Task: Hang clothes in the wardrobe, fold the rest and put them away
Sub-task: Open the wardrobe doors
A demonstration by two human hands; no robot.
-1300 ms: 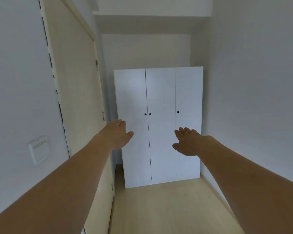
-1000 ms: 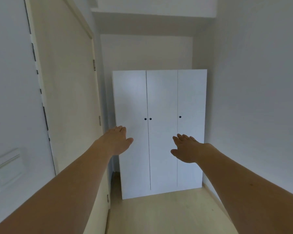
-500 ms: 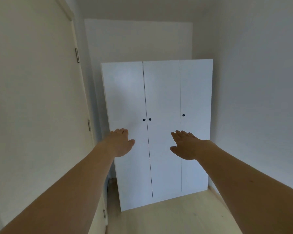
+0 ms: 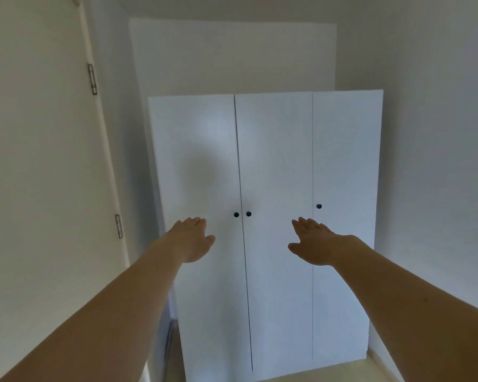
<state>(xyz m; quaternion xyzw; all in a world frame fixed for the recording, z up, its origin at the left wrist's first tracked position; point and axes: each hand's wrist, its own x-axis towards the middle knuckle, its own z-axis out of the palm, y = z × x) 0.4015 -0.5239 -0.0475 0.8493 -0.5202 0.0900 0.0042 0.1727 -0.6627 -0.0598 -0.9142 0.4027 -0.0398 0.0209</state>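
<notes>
A white three-door wardrobe stands straight ahead with all its doors closed. Two small black knobs sit side by side at the left and middle doors, and a third knob is on the right door. My left hand reaches forward with straight fingers, palm down, in front of the left door just below knob height. My right hand is stretched out the same way in front of the middle and right doors. Both hands hold nothing. No clothes are in view.
A cream room door with metal hinges runs along the left side, close to the wardrobe's left edge. A plain white wall closes the right side. A strip of light wooden floor shows at the wardrobe's foot.
The wardrobe has grown larger in view as I came closer; the wall switch on the left has left the view. Both hands stay stretched out, open and empty.
</notes>
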